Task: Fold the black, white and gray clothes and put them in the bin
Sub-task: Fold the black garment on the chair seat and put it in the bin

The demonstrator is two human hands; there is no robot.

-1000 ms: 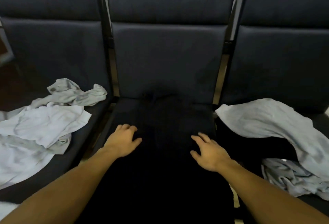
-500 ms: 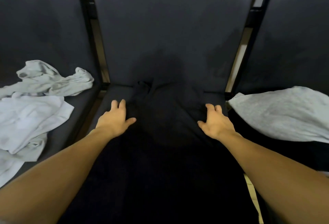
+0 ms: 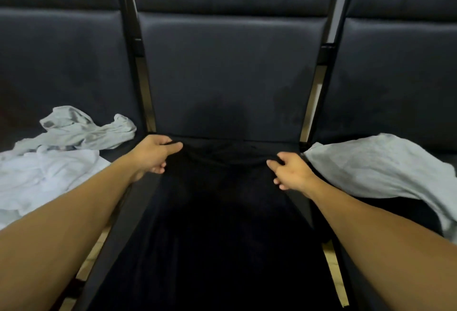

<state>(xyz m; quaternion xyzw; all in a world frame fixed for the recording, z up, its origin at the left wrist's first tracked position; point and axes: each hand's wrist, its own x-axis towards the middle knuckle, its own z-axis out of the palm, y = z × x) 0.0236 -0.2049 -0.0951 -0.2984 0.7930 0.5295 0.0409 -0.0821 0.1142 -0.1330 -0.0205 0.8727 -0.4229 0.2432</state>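
Left hand [image 3: 152,156] pinching far-left edge of black garment [image 3: 222,224], thumb over fabric, fingers curled beneath. Right hand [image 3: 291,173] gripping far-right edge likewise, fingers curled round the cloth. Far edge stretched between both hands, sagging slightly mid-span, just in front of the backrest base. Rest of garment spread flat down the middle chair seat [image 3: 118,236] toward the camera; type of garment unclear, too dark. Both forearms bare, reaching in from bottom corners.

On left seat: crumpled gray garment [image 3: 86,130] near the back, partly overlapping a rumpled white garment [image 3: 44,182] in front of it. On right seat: light gray garment [image 3: 376,169] draped over something dark, its left corner just beside right hand. Behind: row of three dark padded backrests [image 3: 230,68] split by black frame posts [image 3: 133,46]. Bin out of view.
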